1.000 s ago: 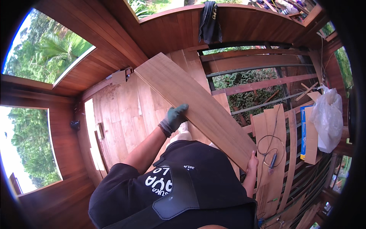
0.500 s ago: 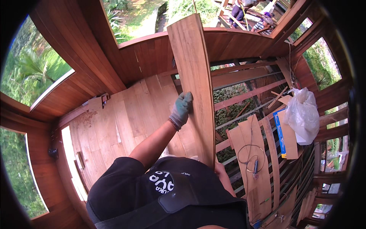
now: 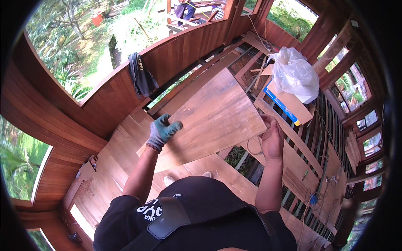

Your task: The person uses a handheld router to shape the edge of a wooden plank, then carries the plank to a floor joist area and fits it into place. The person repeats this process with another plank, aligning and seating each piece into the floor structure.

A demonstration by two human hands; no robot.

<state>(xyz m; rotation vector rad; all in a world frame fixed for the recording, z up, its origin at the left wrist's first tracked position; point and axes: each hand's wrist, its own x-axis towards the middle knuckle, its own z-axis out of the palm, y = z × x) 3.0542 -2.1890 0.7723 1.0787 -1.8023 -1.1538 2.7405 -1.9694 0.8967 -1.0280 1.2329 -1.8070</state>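
Observation:
A wide wooden floorboard (image 3: 215, 117) is held up in front of me, tilted, its broad brown-stained face toward me. My left hand (image 3: 165, 129), in a green and grey work glove, grips its left edge with the thumb over the face. At the board's right corner, my bare right hand (image 3: 273, 136) is closed around the edge, its fingertips partly hidden. Beneath the board lies a laid wooden floor (image 3: 106, 169), and to the right of that run bare joists with loose planks (image 3: 293, 167) across them.
A dark cloth (image 3: 142, 77) hangs over the low wall's sill. To the right, a white plastic bag (image 3: 295, 73) sits on a cardboard and blue box (image 3: 280, 102). Gaps open between the joists (image 3: 238, 157). Beyond the window, other people (image 3: 184, 9) are among timber framing.
The board has gone from standing lengthwise to slanting across me with its broad face shown. My right hand has come into view on its right corner. My view has turned to the right.

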